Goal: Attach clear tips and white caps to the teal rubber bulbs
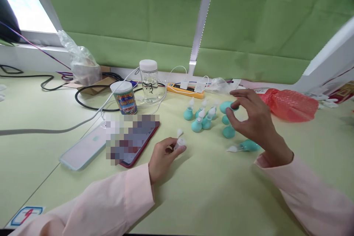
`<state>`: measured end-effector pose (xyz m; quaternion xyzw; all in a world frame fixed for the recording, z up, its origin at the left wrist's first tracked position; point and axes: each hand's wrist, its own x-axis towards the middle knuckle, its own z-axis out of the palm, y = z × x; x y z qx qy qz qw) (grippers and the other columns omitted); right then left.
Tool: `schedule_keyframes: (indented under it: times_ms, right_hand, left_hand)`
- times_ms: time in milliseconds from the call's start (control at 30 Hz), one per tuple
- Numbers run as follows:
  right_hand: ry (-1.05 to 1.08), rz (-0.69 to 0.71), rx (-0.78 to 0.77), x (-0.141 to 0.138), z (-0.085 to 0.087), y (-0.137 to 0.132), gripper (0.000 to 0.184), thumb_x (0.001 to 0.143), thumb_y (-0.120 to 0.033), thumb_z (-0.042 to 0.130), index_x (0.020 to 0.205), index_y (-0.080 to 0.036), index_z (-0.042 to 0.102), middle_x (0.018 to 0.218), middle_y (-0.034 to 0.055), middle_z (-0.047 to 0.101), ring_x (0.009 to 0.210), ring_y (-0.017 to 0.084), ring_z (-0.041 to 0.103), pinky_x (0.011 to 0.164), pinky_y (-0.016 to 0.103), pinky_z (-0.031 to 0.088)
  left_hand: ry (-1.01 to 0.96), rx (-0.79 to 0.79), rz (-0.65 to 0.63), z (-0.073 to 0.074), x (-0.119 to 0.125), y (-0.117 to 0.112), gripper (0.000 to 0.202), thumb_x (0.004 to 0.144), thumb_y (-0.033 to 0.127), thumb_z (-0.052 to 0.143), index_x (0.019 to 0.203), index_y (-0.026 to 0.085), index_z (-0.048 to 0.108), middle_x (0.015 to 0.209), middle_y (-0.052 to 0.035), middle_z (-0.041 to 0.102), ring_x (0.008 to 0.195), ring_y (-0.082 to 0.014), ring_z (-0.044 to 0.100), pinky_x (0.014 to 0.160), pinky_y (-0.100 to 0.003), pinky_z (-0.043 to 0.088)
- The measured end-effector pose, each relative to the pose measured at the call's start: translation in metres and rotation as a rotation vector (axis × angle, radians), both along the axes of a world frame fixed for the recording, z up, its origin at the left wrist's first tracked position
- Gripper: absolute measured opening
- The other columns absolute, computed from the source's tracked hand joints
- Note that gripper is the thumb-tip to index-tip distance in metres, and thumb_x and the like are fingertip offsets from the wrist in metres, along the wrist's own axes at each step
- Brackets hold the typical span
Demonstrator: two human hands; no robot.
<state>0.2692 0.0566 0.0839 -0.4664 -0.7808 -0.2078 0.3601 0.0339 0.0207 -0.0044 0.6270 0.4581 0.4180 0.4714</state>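
My left hand (163, 156) is closed on a small whitish translucent nozzle tip (181, 142), low over the table at the middle. Raised at the right, my right hand (254, 118) pinches a teal rubber bulb (226, 107) between thumb and forefinger, the other fingers loosely extended. Beneath it, another teal bulb (229, 131) without a nozzle rests on the table, with a further one partly hidden behind. Several teal bulbs with clear nozzles (197, 125) stand upright between my hands. One bulb with its nozzle (249, 145) lies on its side near my right wrist.
Left of my left hand lie a red-edged phone (129, 162) and a pale-cased phone (85, 147). Behind them are a noodle cup (125, 99), a water bottle (149, 84) and loose cables (63, 131). A power strip (190, 91) and red plastic bag (293, 105) sit farther back.
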Motion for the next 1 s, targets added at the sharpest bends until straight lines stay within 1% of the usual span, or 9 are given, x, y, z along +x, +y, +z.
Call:
schedule_keyframes:
  times_ms: [67, 167, 200, 267, 333, 400, 533, 733, 1000]
  right_hand:
    - [0.119, 0.156, 0.011, -0.015, -0.006, -0.013, 0.008, 0.075, -0.021, 0.048, 0.073, -0.021, 0.04, 0.098, 0.0095, 0.055, 0.094, 0.02, 0.053, 0.068, 0.031, 0.044]
    - [0.162, 0.35, -0.278, -0.041, -0.03, -0.027, 0.005, 0.08, -0.02, 0.043, 0.078, -0.021, 0.038, 0.091, 0.0066, 0.059, 0.075, 0.015, 0.057, 0.057, 0.025, 0.044]
    - [0.116, 0.382, -0.389, -0.049, -0.041, -0.029, 0.003, 0.081, -0.021, 0.042, 0.082, -0.02, 0.039, 0.091, 0.0067, 0.059, 0.073, 0.014, 0.057, 0.057, 0.025, 0.044]
    - [0.044, 0.391, -0.526, -0.061, -0.061, -0.03, 0.013, 0.081, -0.025, 0.043, 0.093, -0.02, 0.041, 0.09, 0.0067, 0.058, 0.072, 0.015, 0.056, 0.061, 0.028, 0.044]
    - [0.043, 0.382, -0.6, -0.068, -0.077, -0.029, 0.028, 0.076, -0.03, 0.051, 0.1, -0.019, 0.041, 0.09, 0.0061, 0.058, 0.075, 0.017, 0.056, 0.065, 0.029, 0.044]
    - [0.05, 0.409, -0.634, -0.07, -0.085, -0.029, 0.03, 0.071, -0.033, 0.056, 0.096, -0.02, 0.045, 0.086, 0.0047, 0.058, 0.078, 0.018, 0.054, 0.067, 0.029, 0.043]
    - [0.103, 0.377, -0.687, -0.068, -0.084, -0.03, 0.017, 0.077, -0.034, 0.049, 0.087, -0.02, 0.045, 0.079, 0.0026, 0.057, 0.069, 0.015, 0.053, 0.061, 0.027, 0.041]
    - [0.092, 0.33, -0.63, -0.073, -0.082, -0.033, 0.017, 0.073, -0.031, 0.051, 0.083, -0.021, 0.041, 0.075, 0.0006, 0.055, 0.062, 0.015, 0.052, 0.054, 0.025, 0.038]
    - [0.11, 0.366, -0.614, -0.078, -0.08, -0.04, 0.019, 0.073, -0.031, 0.051, 0.083, -0.021, 0.039, 0.067, -0.0013, 0.052, 0.052, 0.012, 0.049, 0.048, 0.023, 0.036]
  left_hand:
    - [0.015, 0.028, 0.008, 0.001, -0.001, 0.0, 0.027, 0.074, 0.04, 0.051, 0.072, 0.014, 0.057, 0.067, -0.0001, 0.048, 0.059, -0.0108, 0.043, 0.053, -0.02, 0.037]
    - [0.029, 0.063, 0.002, 0.002, -0.002, -0.004, 0.03, 0.081, 0.041, 0.04, 0.073, 0.015, 0.052, 0.063, 0.0016, 0.044, 0.055, -0.0099, 0.04, 0.05, -0.02, 0.034]
    - [0.028, 0.069, -0.007, 0.002, -0.002, -0.005, 0.032, 0.083, 0.041, 0.036, 0.07, 0.016, 0.049, 0.06, 0.0023, 0.042, 0.053, -0.0096, 0.039, 0.049, -0.021, 0.033]
    - [0.02, 0.061, -0.033, 0.002, -0.002, -0.008, 0.036, 0.084, 0.042, 0.03, 0.062, 0.017, 0.043, 0.054, 0.0038, 0.037, 0.048, -0.009, 0.035, 0.047, -0.021, 0.032]
    - [0.016, 0.031, -0.05, 0.002, -0.002, -0.009, 0.04, 0.084, 0.043, 0.027, 0.057, 0.017, 0.038, 0.05, 0.0044, 0.033, 0.045, -0.0086, 0.032, 0.045, -0.021, 0.03]
    - [0.041, 0.001, -0.038, 0.002, -0.002, -0.009, 0.042, 0.084, 0.044, 0.027, 0.052, 0.018, 0.036, 0.046, 0.0042, 0.034, 0.042, -0.0085, 0.031, 0.043, -0.022, 0.028]
    - [0.111, -0.037, 0.012, 0.002, -0.002, -0.005, 0.044, 0.081, 0.04, 0.031, 0.043, 0.018, 0.035, 0.038, 0.0041, 0.033, 0.039, -0.0085, 0.031, 0.042, -0.023, 0.026]
    - [0.102, -0.074, -0.027, 0.004, -0.002, -0.006, 0.043, 0.08, 0.038, 0.029, 0.042, 0.018, 0.035, 0.037, 0.0047, 0.03, 0.037, -0.0079, 0.027, 0.041, -0.023, 0.023]
    - [-0.083, -0.254, -0.041, 0.008, 0.001, -0.01, 0.043, 0.077, 0.039, 0.031, 0.039, 0.02, 0.029, 0.035, 0.0056, 0.023, 0.034, -0.007, 0.021, 0.037, -0.023, 0.018]
